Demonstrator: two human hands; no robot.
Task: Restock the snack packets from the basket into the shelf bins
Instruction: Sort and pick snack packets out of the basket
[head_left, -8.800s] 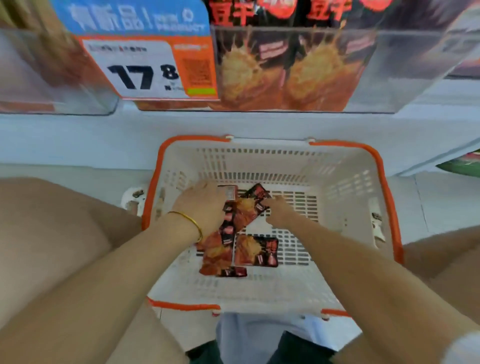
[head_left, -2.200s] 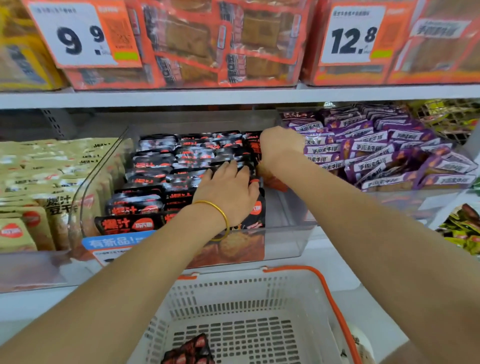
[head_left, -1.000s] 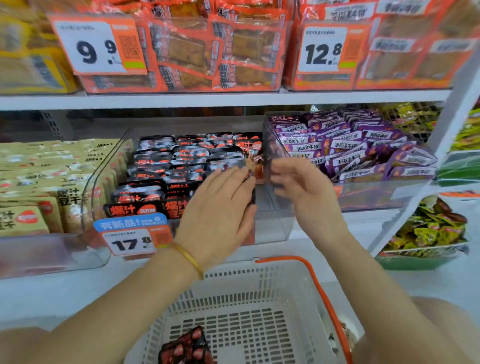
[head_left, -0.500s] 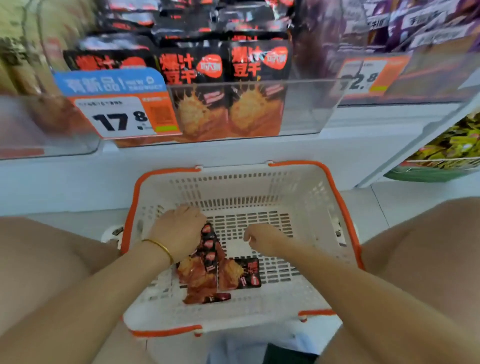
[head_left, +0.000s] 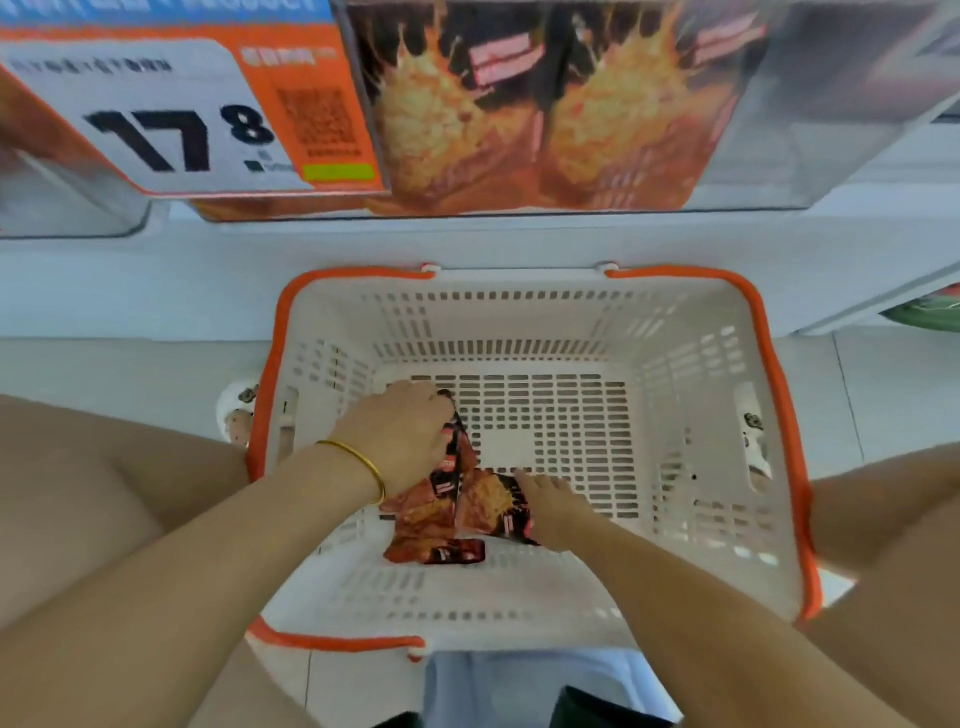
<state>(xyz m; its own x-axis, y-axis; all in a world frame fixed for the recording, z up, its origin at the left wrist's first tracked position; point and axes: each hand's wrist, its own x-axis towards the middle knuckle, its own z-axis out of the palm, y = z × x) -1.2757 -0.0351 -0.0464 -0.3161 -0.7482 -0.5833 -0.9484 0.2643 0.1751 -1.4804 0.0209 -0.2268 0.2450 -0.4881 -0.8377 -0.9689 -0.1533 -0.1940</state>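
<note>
Reaching down with both hands into the white, orange-rimmed basket (head_left: 519, 322), standing on the pale floor (head_left: 893, 395) just below the shelf front. Curling the left hand (head_left: 400, 436) over the upper end of the red-and-black snack packets (head_left: 441, 514), with its fingers (head_left: 434, 410) bent downward and gripping the top of the small stack. Wearing a thin gold bracelet (head_left: 363, 462) on that wrist. Laying the right hand (head_left: 553, 506) on the packet just to the right of the others, fingers (head_left: 524, 480) touching its upper edge. Not being able to tell whether gripping that packet or merely resting on it, with only the back of the hand showing.

Seeing the packets heaped on the slotted bottom of the basket, toward its left and near side, overlapping one another, with one lying flat at the near end of the heap.

Seeing at the top of the view the clear shelf bin (head_left: 810, 104), holding upright packs (head_left: 545, 114) with an orange picture behind its front wall. Seeing just beside those packs, on the left, a white-and-orange price tag (head_left: 171, 124) reading 17.8.
</note>
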